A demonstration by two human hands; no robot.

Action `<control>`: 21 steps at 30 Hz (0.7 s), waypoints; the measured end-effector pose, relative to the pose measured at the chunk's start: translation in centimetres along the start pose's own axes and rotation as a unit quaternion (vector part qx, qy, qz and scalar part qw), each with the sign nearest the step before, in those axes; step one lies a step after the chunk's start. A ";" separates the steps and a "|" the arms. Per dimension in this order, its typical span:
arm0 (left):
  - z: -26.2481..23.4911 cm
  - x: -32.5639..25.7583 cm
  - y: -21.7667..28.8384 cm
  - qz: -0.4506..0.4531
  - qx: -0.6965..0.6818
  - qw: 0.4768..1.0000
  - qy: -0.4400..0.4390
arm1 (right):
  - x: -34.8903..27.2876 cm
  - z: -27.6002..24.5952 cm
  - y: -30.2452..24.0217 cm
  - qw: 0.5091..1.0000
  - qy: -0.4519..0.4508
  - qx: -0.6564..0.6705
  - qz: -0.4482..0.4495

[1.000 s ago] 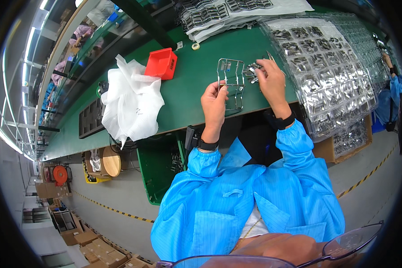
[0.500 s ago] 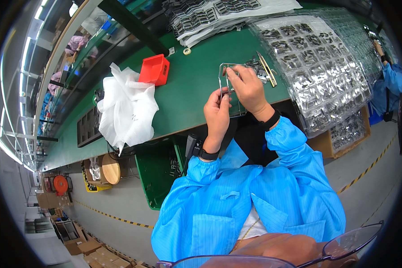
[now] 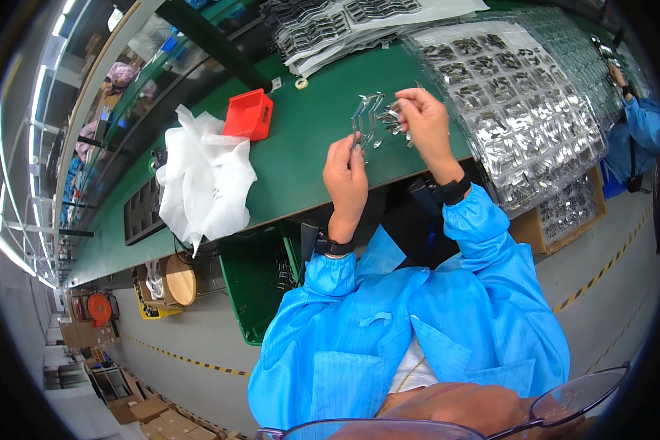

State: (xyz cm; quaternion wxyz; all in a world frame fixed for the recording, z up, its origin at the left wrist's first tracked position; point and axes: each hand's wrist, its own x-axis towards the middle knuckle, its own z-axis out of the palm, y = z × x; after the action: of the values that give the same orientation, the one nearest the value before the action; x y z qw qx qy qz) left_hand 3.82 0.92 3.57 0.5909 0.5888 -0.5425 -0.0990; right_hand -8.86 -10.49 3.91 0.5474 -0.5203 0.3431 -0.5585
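Bench (image 3: 293, 158), long, flat and green-topped, set in a workshop with a smooth grey floor (image 3: 205, 323) marked with black-and-yellow striped tape (image 3: 191, 361). On it, by count: one open red plastic box (image 3: 247, 115); one crumpled sheet of white translucent packing material (image 3: 207, 176), just beside the box; one small cream-coloured ring (image 3: 301, 83); one dark grey compartmented tray (image 3: 141, 213); to the right, one large clear plastic pocketed tray (image 3: 466, 33) full of small silver metal pieces; at the far side, a stack of dark bent-wire parts (image 3: 323, 31) on white sheets, too overlapped to count. Below bench level: one green plastic crate (image 3: 257, 286) and one brown cardboard box (image 3: 529, 235). At far right: one co-worker's blue sleeve (image 3: 644, 125).

Over the bench: one narrow silver metal wire frame (image 3: 367, 116), long axis running away from the wearer, far end leaning slightly right, near end gripped between thumb and fingers of the left hand (image 3: 347, 172). Right hand (image 3: 425, 126) just right of the frame, fingers bent beside a loose cluster of small silver metal clips (image 3: 393, 117); impossible to tell whether pinching any.
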 end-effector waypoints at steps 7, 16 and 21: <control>-1.1 0.8 -1.7 -0.249 -0.335 0.909 -0.012 | 2.7 -2.0 3.5 0.844 -0.017 -0.488 -0.221; 0.0 0.1 -1.1 -0.216 -0.314 0.924 -0.017 | -0.4 2.8 -2.1 0.883 -0.092 -0.344 -0.305; 0.6 -1.1 0.1 -0.158 -0.192 0.969 -0.012 | -0.7 3.9 -2.1 0.821 -0.079 -0.420 -0.380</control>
State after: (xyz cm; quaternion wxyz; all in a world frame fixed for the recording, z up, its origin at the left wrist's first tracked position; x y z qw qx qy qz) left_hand 2.88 1.36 2.89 0.6632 0.5414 -0.4207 -0.3001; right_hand -5.78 -8.76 6.60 0.0459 -0.8312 0.2753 -0.4808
